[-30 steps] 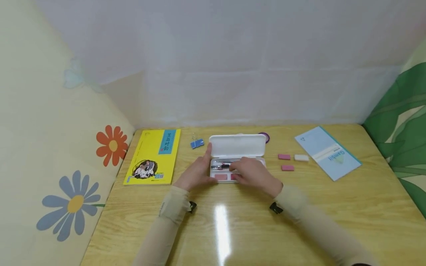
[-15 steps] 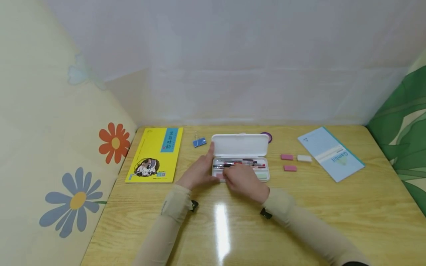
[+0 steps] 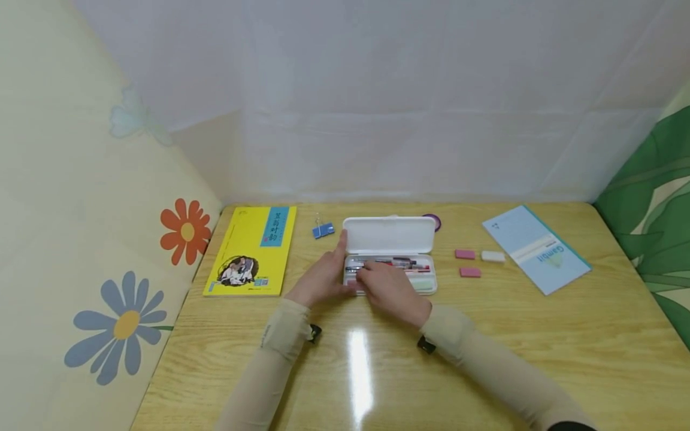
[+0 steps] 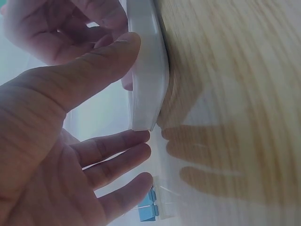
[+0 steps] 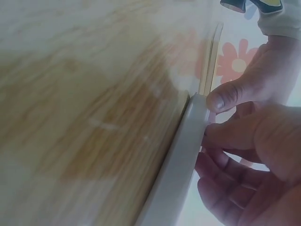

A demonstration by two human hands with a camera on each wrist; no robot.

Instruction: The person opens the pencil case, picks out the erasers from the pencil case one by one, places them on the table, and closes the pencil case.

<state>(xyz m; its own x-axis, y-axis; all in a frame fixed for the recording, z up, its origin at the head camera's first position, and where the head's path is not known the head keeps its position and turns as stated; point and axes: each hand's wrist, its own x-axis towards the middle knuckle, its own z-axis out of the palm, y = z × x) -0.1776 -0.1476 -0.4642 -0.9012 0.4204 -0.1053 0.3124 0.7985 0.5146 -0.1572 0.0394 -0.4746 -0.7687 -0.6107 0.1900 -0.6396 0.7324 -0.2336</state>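
Note:
A white pencil case [image 3: 388, 236] lies with its lid raised. Pens [image 3: 406, 262] fill its back compartment. Pink [image 3: 353, 284] shows at the front left compartment, and a pale green piece [image 3: 423, 285] sits at the front right. My left hand [image 3: 323, 278] steadies the case's left end. Its thumb [image 4: 123, 49] presses the front wall, and its fairly straight fingers touch the end. My right hand [image 3: 390, 288] reaches into the front left part with bent fingers. Whether anything is pinched there is hidden in the head view.
Two pink erasers [image 3: 465, 254] and a white eraser [image 3: 493, 257] lie right of the case. Farther right is a light blue notebook [image 3: 536, 248]. A blue binder clip [image 3: 323, 230] and yellow book [image 3: 250, 251] are to the left. A purple ring [image 3: 436, 222] shows behind the lid.
My right hand has moved left along the front of the case, uncovering the pens and the pale green piece, then shifted slightly farther left. My left hand has stayed at the case's left end.

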